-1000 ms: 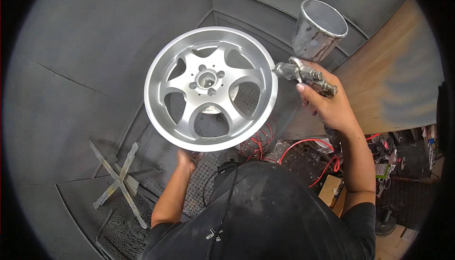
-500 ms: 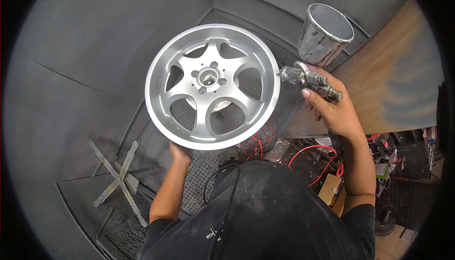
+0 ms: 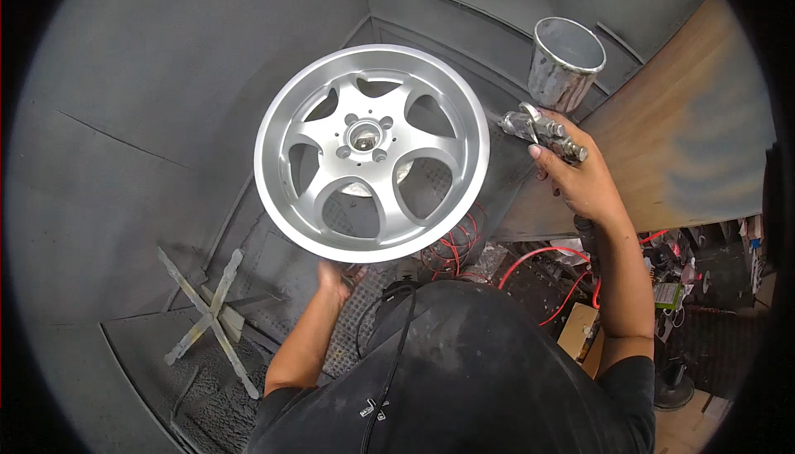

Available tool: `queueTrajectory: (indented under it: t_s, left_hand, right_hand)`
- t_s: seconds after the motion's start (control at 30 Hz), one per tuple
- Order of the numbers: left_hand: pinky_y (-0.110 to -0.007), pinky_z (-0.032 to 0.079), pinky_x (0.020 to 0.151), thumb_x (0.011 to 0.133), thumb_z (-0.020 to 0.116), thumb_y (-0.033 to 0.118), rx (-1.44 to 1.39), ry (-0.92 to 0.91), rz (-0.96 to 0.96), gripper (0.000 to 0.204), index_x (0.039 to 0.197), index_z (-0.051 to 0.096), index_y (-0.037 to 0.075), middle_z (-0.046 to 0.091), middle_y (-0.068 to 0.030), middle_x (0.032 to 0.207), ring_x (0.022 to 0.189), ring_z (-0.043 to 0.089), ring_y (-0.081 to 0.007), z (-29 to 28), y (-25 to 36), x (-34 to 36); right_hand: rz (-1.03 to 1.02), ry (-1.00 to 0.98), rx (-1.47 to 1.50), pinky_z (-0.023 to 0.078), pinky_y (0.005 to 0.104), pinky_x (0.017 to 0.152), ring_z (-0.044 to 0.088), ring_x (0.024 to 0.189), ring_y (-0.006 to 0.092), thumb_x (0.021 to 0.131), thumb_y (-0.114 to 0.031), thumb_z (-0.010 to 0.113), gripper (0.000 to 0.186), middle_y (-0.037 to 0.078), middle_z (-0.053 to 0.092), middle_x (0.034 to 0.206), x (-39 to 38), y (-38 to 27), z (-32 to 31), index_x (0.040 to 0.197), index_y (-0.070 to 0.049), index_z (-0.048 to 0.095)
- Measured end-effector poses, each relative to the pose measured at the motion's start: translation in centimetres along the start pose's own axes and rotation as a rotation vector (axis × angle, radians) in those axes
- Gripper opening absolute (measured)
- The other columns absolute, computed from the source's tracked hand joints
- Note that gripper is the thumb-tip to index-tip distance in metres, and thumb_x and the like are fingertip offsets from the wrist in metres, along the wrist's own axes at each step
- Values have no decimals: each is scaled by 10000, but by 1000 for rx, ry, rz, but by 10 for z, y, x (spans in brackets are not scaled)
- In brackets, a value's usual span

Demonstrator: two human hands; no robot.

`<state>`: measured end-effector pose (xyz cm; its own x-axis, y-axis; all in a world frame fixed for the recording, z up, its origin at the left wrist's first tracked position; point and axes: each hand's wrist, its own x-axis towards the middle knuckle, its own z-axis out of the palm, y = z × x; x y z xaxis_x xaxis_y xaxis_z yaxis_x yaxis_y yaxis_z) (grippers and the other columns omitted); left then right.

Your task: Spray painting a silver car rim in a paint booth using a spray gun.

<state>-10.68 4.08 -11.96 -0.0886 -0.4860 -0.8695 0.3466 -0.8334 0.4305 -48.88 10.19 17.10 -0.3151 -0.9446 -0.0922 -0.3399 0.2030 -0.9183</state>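
A silver alloy wheel (image 3: 294,222) lies face up in the middle, with wide openings between its spokes and several bolt holes round the hub. My right hand (image 3: 580,174) is closed round a spray gun (image 3: 538,132), its nozzle pointing left at the wheel's right rim, a short gap away. On the gun stands a paint-smeared metal cup (image 3: 563,81), open at the top. My left hand (image 3: 335,277) is at the wheel's near edge, its fingers mostly hidden beneath the rim; whether they grip anything I cannot make out. Something pale shows under the wheel through its openings.
Grey-coated booth walls (image 3: 149,81) rise at left and back. A cross-shaped stand (image 3: 213,311) is at lower left. At right stands a brown board (image 3: 613,172). Red hose (image 3: 538,253) runs across the floor by cluttered boxes (image 3: 577,330).
The wheel has turned, its spokes and openings now lying differently. My left hand has shifted right along the near rim. The spray gun has drawn slightly back from the wheel, its cup tilting less.
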Motion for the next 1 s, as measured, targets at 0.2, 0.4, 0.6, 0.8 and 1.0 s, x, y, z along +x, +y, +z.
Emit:
queueTrajectory:
  t_s: [0.2,0.4,0.6,0.8,1.0]
  left_hand:
    - [-493,390,1014,962,313,523,11,-62,99,636,1397,394,66,438,-142,1401,1246,445,-326,9,51,-11]
    - [-413,326,1109,996,287,469,-157,-52,366,605,1436,354,59,378,-124,1479,1342,393,-289,-7,72,3]
    - [-416,386,1041,976,307,518,-170,-40,310,612,1377,425,71,471,-105,1379,1252,462,-269,-10,37,10]
    - [-438,431,930,965,291,526,26,-118,-66,594,1316,468,81,517,-121,1284,1121,517,-255,7,-33,-21]
    - [-405,492,837,956,338,524,35,-9,11,559,1246,532,88,597,-91,1100,940,575,-220,4,-11,-14]
  right_hand:
    - [14,40,-1,471,247,609,522,684,75,903,-129,636,417,5,603,862,-9,3,1,1287,-8,527]
    - [17,-170,129,448,232,553,536,674,69,887,-177,665,464,0,601,831,-26,-28,2,1293,-6,521]
    - [4,-150,129,438,226,538,536,681,65,893,-173,661,467,0,606,854,-18,-11,7,1307,-13,516]
    - [21,14,72,463,241,606,510,675,78,901,-122,643,432,10,603,906,-12,13,1,1301,-12,518]
    - [6,58,51,458,238,589,511,670,68,896,-138,652,428,10,600,884,-17,9,5,1284,-9,526]
